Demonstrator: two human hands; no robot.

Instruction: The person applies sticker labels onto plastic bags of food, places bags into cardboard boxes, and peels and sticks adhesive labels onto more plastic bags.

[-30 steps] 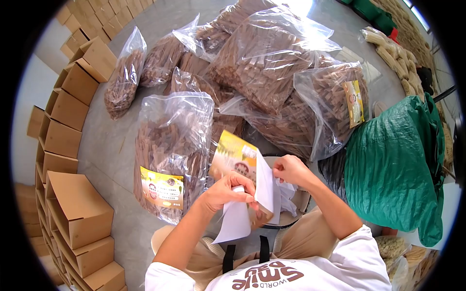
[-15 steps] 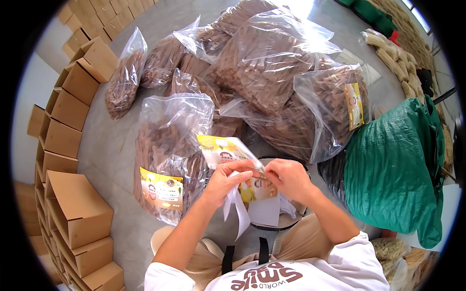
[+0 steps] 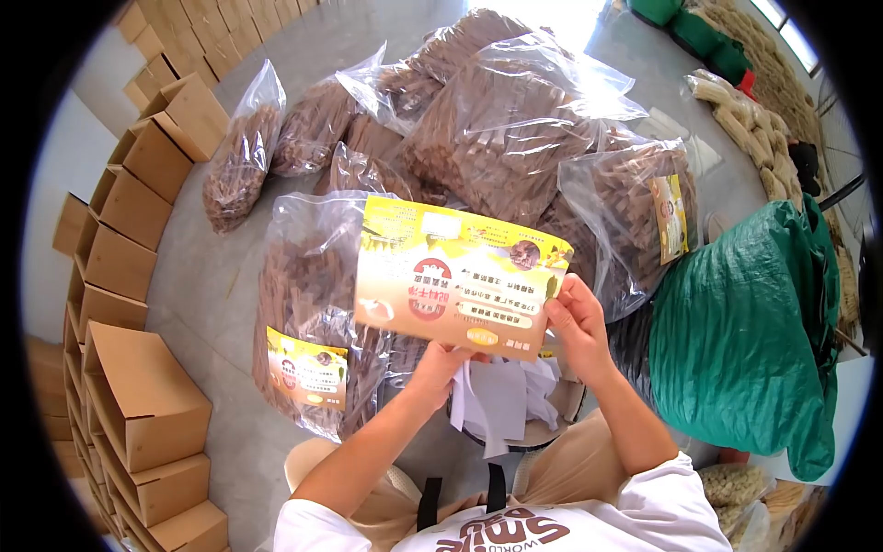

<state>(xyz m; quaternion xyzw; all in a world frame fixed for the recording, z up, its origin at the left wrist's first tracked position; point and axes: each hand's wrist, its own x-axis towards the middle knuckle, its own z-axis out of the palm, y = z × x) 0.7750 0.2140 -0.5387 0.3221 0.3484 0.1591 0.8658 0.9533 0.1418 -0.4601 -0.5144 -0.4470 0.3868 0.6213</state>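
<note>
A yellow-and-brown printed label is spread flat between my two hands. My left hand pinches its bottom edge, with most fingers hidden behind it. My right hand grips the right edge, thumb on the printed face. Below the label, white paper strips lie in and over a round container between my legs. A clear bag of brown strips stands just left of my hands, with a similar label on its front.
Several more bags of brown strips are heaped ahead; one at the right bears a label. Open cardboard boxes line the left side. A green woven sack stands at my right.
The label, earlier bent over between my close-together hands, is now opened out flat, printed face up. My right hand has moved right to its edge, my left hand slightly down.
</note>
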